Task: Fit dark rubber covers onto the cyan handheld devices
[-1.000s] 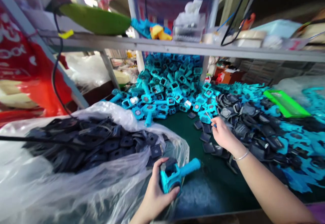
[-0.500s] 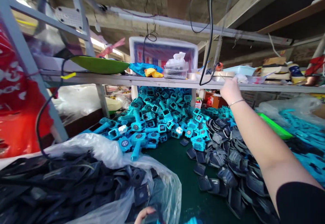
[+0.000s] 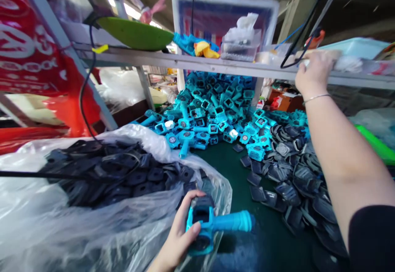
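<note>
My left hand (image 3: 175,235) at the bottom of the view is shut on a turquoise plastic handled part (image 3: 212,222), its square head dark inside and its grip pointing right. My right hand (image 3: 314,72) is raised to the metal shelf (image 3: 185,60), touching a pale flat item (image 3: 321,54) at the shelf's front. Whether those fingers grip it is hidden. A heap of turquoise parts (image 3: 206,107) lies beyond, and dark grey square parts (image 3: 293,177) spread to the right. More black parts (image 3: 123,173) fill a clear plastic bag (image 3: 92,210) beside my left hand.
Dark green table matting (image 3: 234,173) shows between the heaps. A black cable (image 3: 86,87) hangs from the shelf, which holds a green dish (image 3: 135,33) and a clear box (image 3: 240,45). A red printed bag (image 3: 31,58) stands at the left, with a bright green tray (image 3: 376,144) at the right.
My right hand has gone from above the dark parts up to the shelf, and the thin stick it held is gone from view. My left hand keeps the turquoise part.
</note>
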`<action>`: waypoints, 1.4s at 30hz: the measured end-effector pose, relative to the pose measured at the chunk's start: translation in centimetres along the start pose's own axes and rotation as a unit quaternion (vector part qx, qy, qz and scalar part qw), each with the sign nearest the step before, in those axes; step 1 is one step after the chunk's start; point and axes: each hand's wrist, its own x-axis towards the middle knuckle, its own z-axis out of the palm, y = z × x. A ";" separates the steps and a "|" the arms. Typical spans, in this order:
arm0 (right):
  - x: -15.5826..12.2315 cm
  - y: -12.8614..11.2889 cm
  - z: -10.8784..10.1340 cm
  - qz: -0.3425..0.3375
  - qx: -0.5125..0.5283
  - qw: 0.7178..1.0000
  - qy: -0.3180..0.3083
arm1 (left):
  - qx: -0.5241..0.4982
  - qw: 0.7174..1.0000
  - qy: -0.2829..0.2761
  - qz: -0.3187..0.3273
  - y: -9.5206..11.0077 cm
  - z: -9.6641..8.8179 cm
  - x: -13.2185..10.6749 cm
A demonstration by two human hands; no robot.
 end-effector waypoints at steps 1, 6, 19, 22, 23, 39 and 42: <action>-2.7 -1.1 -0.3 -0.012 0.047 0.998 0.034 | 0.000 0.999 -0.029 0.017 0.5 0.0 0.3; -21.5 -7.3 -2.8 -0.136 0.390 0.813 -0.411 | 0.092 0.976 -0.139 0.136 2.8 0.8 1.4; -37.7 -9.9 0.6 0.041 0.372 0.764 -0.526 | 0.072 0.997 -0.015 -0.019 -3.7 -2.6 -3.4; -39.1 -13.3 2.3 0.013 0.405 0.763 -0.503 | 0.161 0.987 -0.008 -0.015 -3.8 -3.9 -3.8; -39.3 -14.5 2.8 -0.008 0.408 0.769 -0.492 | 0.189 0.982 -0.006 -0.008 -3.7 -4.1 -3.9; -34.6 1.1 2.8 0.116 -0.008 0.927 -0.355 | 0.007 0.982 0.189 -0.028 -3.2 -8.7 -8.1; -34.9 1.3 3.8 0.110 0.015 0.947 -0.301 | -0.045 0.973 0.226 -0.020 -3.1 -9.7 -9.4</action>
